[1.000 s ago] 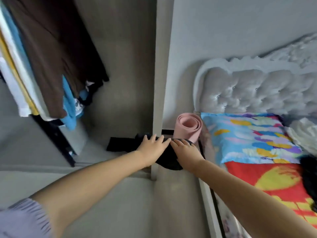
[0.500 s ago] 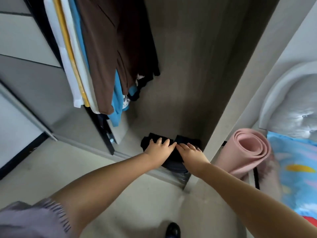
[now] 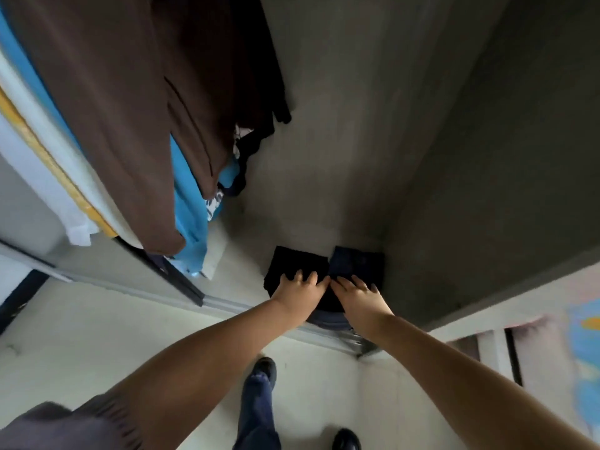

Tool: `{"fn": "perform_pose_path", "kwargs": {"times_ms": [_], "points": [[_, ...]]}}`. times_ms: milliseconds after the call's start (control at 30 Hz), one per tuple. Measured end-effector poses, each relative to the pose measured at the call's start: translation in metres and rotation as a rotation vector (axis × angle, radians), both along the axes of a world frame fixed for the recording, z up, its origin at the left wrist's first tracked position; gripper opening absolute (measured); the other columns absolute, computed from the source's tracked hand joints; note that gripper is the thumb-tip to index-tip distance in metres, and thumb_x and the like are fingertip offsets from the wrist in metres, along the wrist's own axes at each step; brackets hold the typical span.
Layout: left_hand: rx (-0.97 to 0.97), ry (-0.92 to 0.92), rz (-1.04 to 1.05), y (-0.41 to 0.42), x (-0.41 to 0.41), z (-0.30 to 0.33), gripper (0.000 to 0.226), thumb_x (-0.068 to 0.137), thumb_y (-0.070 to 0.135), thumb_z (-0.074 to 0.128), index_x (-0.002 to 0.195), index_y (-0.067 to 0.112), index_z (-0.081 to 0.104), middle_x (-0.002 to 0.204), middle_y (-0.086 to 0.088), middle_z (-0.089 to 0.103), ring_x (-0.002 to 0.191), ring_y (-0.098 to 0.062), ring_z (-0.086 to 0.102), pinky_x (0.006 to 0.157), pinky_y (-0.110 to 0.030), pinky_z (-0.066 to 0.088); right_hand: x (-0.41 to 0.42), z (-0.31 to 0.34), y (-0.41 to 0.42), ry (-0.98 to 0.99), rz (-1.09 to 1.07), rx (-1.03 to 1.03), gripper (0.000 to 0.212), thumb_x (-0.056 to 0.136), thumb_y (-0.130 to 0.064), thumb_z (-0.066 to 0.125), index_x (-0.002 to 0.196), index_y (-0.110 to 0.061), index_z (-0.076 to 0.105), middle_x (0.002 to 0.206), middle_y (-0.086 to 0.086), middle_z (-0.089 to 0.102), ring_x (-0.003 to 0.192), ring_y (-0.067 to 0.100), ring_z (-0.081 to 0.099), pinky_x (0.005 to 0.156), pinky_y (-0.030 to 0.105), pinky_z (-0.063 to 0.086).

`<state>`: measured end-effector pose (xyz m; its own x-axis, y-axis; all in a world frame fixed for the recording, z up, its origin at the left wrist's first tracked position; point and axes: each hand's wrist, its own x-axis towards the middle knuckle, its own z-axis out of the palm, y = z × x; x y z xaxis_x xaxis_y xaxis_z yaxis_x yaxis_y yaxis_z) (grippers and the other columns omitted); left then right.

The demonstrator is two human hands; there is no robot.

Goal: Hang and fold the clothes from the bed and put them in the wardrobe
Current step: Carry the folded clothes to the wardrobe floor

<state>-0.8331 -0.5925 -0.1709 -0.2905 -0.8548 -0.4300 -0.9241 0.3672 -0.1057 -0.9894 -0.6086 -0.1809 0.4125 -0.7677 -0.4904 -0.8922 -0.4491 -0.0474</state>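
- Head view: both hands sit at the bottom right corner of the wardrobe point(image 3: 454, 157), on a folded dark garment point(image 3: 324, 303) on the wardrobe floor point(image 3: 253, 235).
- Left hand point(image 3: 297, 292) — palm down, fingers spread, flat on the garment's left part. Pressing, not pinching, as far as I can see.
- Right hand point(image 3: 358, 298) — same posture, flat on the right part, fingertips pointing toward the back wall. Index fingers of the two hands nearly touch.
- Thumbs are hidden under the palms, so I cannot tell whether either hand hooks the near edge of the fabric.
- Two more folded dark pieces lie just beyond the fingertips: a black one point(image 3: 300, 261) to the left, a navy one point(image 3: 357, 259) to the right, against the side wall.
- Key relation: the garment is directly under both palms, its near edge overhanging the sliding door track point(image 3: 227, 305). Its long axis seems to run front to back, into the corner.
- Judgement: the next move is a straight push away from the body; both hands are equally near.
- Hanging clothes point(image 3: 130, 125) fill the upper left, well apart from the hands.
- Risk: the push bunches the fold.
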Motion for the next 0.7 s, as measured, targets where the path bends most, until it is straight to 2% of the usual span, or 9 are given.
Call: {"fn": "perform_pose_path", "kwargs": {"times_ms": [100,233,333,433,567,633,700], "points": [[0.027,-0.042,-0.090,-0.037,0.020,-0.023,0.079,0.091,0.008,0.052,0.153,0.016,0.003,0.152,-0.015,0.023,0.136,-0.041,0.028,0.101,-0.054,0.038,0.020,-0.023,-0.025,-0.014,-0.095,0.020,0.075,0.095,-0.005,0.046,0.154,-0.021,0.004,0.161,-0.001,0.009,0.147,0.029,0.009,0.115,0.051,0.021],[0.081,-0.045,-0.147,-0.087,0.025,-0.059,0.076,0.094,0.007,0.046,0.153,0.014,0.000,0.155,-0.016,0.016,0.139,-0.040,0.023,0.103,-0.054,0.036,0.033,-0.058,-0.059,0.019,-0.169,0.046,0.081,0.093,-0.005,0.051,0.154,-0.023,0.001,0.161,-0.001,0.008,0.147,0.032,0.006,0.114,0.058,0.018],[0.111,-0.036,-0.132,-0.118,0.013,-0.105,0.074,0.095,0.009,0.046,0.153,0.015,0.000,0.156,-0.015,0.014,0.141,-0.040,0.020,0.105,-0.056,0.033,0.025,-0.106,-0.086,0.031,-0.216,0.014,0.068,0.098,-0.012,0.043,0.154,-0.025,0.006,0.160,-0.002,0.012,0.147,0.032,0.010,0.113,0.060,0.021],[0.071,0.018,-0.152,-0.153,-0.004,-0.158,0.072,0.096,0.010,0.046,0.153,0.015,0.003,0.157,-0.013,0.014,0.139,-0.040,0.023,0.104,-0.056,0.034,0.008,-0.158,-0.117,0.015,-0.278,-0.023,0.058,0.101,-0.016,0.034,0.153,-0.026,0.011,0.159,-0.001,0.015,0.146,0.033,0.012,0.111,0.060,0.025],[-0.033,0.077,-0.184,-0.205,-0.033,-0.231,0.068,0.100,0.023,0.044,0.153,0.015,0.004,0.155,-0.013,0.018,0.136,-0.039,0.027,0.102,-0.055,0.037,-0.024,-0.224,-0.162,-0.017,-0.320,-0.148,0.054,0.101,-0.020,0.030,0.153,-0.025,0.015,0.158,0.000,0.020,0.144,0.033,0.016,0.110,0.056,0.029],[-0.119,0.074,-0.176,-0.231,-0.046,-0.267,0.068,0.101,0.029,0.042,0.153,0.014,0.001,0.156,-0.013,0.018,0.138,-0.038,0.025,0.105,-0.056,0.034,-0.038,-0.254,-0.187,-0.019,-0.304,-0.224,0.056,0.101,-0.020,0.032,0.153,-0.025,0.012,0.158,0.001,0.018,0.144,0.034,0.016,0.108,0.055,0.033],[-0.170,0.169,-0.120,-0.251,-0.057,-0.301,0.066,0.101,0.027,0.042,0.153,0.013,0.002,0.158,-0.014,0.014,0.142,-0.037,0.019,0.110,-0.058,0.024,-0.051,-0.284,-0.210,0.011,-0.272,-0.308,0.063,0.100,-0.017,0.039,0.154,-0.024,0.007,0.160,0.004,0.013,0.145,0.035,0.013,0.110,0.057,0.029]]}}
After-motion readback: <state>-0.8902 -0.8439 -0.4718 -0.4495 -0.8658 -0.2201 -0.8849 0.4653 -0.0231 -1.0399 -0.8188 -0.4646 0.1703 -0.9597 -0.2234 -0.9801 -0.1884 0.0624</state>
